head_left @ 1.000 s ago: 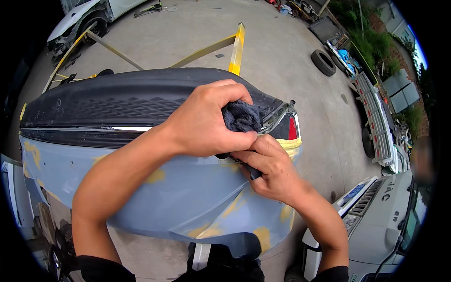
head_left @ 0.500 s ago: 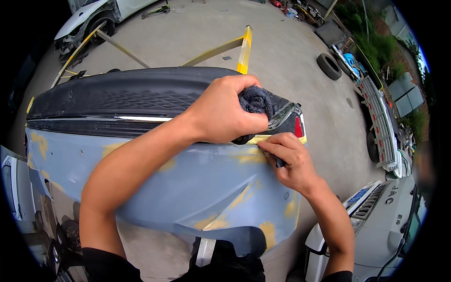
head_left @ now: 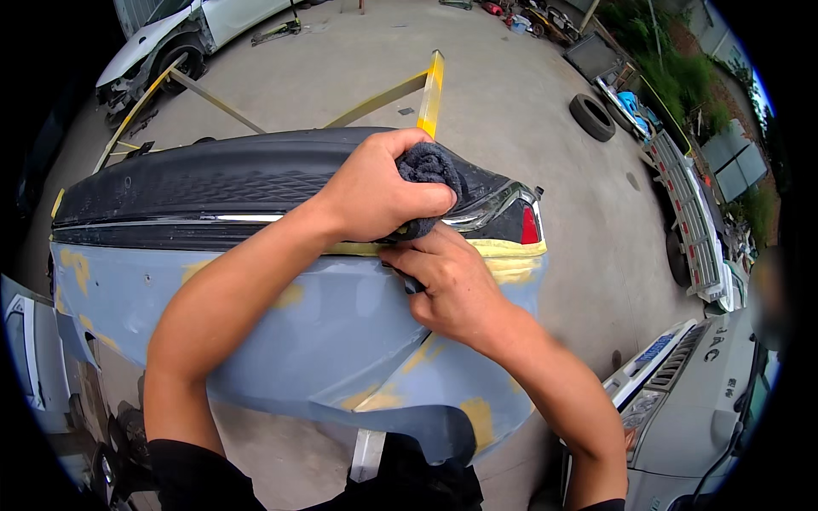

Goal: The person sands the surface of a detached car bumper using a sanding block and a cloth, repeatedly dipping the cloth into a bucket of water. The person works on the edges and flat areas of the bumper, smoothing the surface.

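Across the middle lies a car bumper (head_left: 315,349), grey-blue with yellowish patches on its near part and black textured plastic on its far part. A chrome strip (head_left: 247,218) runs along the black part, and a red reflector (head_left: 529,226) sits at its right end. Yellow masking tape (head_left: 507,248) follows the seam between the two parts. My left hand (head_left: 366,192) is closed round a bunched dark grey cloth (head_left: 433,170) above the black part. Just below it, at the tape, my right hand (head_left: 456,281) pinches a small dark tool (head_left: 413,285), mostly hidden by the fingers.
A yellow metal stand (head_left: 434,94) rises behind the bumper. On the concrete floor (head_left: 511,111) lies a loose tire (head_left: 592,117). A stripped white car (head_left: 170,43) stands far left, and a white truck (head_left: 690,400) is close at the right.
My right hand has slid left along the taped seam with the small dark tool, uncovering tape by the reflector. My left hand and the cloth have shifted slightly left.
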Tool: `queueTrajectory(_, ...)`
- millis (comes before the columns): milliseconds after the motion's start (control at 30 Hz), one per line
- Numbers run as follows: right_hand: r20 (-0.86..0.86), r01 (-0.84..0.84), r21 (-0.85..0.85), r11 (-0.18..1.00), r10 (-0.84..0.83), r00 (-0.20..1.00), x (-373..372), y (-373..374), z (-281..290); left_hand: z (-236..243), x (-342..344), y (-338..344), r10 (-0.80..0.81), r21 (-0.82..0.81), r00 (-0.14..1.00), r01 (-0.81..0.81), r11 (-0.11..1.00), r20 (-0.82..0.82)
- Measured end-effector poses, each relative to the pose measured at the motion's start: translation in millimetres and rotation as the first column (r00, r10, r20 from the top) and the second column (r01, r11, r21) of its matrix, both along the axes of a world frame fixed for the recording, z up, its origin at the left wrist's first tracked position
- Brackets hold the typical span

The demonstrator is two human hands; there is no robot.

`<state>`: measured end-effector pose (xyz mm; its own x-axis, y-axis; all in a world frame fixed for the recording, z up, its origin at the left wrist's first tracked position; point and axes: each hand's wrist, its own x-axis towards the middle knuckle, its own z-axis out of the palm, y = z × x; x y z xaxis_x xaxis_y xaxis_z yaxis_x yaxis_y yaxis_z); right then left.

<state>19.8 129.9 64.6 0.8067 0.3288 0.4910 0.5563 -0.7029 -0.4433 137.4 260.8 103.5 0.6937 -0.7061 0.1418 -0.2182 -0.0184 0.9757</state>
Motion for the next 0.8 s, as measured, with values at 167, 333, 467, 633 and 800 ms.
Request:
queueTrajectory(167, -0.053, 0.023, -0.158, 0.987, -0.031, 0.998, -11.6, -23.0, 7.6, 3.5, -0.1, 9.1, -0.006, -0.024, 0.999, 0.005, 1.0, -0.033)
queueTrajectory(333, -0.078, 0.039, -0.142, 0.989, -0.05, 0.996, -27.8, -60.5, -2.5, 0.2, -2.3, 7.5, -0.042, -0.04, 0.999, 0.041, 0.998, -0.024)
queueTrajectory(467, 0.069, -0.037, -0.059, 0.998, 0.041, 0.997, 4.2, -2.4, -2.4, 0.5, 0.5, 4.2, -0.019, -0.038, 1.0, 0.018, 0.999, -0.025)
queueTrajectory(633, -0.02, -0.017, -0.132, 0.991, 0.015, 1.0, -4.6, -14.4, 1.3, -1.6, 4.7, 11.8, 0.017, -0.022, 0.999, -0.018, 1.0, -0.047)
queueTrajectory(800, -0.092, 0.07, -0.23, 0.971, -0.093, 0.991, -32.2, -97.7, -1.1, -6.7, -11.5, 1.3, 0.137, -0.049, 0.975, -0.13, 0.99, 0.174)
